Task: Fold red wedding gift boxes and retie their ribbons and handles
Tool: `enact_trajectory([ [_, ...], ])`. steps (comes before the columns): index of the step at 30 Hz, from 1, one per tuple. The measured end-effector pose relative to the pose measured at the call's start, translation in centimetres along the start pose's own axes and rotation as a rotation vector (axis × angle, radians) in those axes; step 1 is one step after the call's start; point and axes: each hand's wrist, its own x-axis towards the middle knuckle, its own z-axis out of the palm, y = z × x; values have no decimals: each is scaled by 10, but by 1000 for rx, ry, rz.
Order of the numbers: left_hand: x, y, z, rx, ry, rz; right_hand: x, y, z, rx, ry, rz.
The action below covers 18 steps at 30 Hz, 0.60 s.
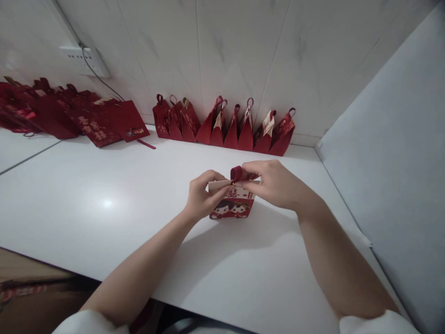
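A small red and cream gift box [231, 209] with two cartoon figures on its front stands upright on the white table [139, 208]. My left hand [206, 195] pinches the top edge of the box on its left side. On the right, my right hand [271, 182] has its thumb and fingers closed on the same top edge. A dark red ribbon loop [236, 173] sticks up from the top between my hands. A tiny gold-coloured spot shows at the base of the loop; my fingertips partly hide that area.
Several finished-looking red boxes with ribbon loops [245, 134] stand in a row along the tiled wall. Flat red boxes and cards [104, 120] pile up at the back left. A socket strip [85, 61] with a cable hangs above them. A pale panel [389, 139] borders the table's right side.
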Motion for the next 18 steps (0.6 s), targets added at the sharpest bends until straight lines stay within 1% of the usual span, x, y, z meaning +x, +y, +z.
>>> enact_trajectory([
  [7, 0, 1, 1, 12, 12, -57, 1, -1, 0, -12, -22, -30],
  [15, -1, 2, 3, -28, 26, -42, 0, -1, -2, -24, -23, -49],
  [18, -1, 3, 2, -75, 28, -63, 0, -2, -1, -33, -7, -49],
])
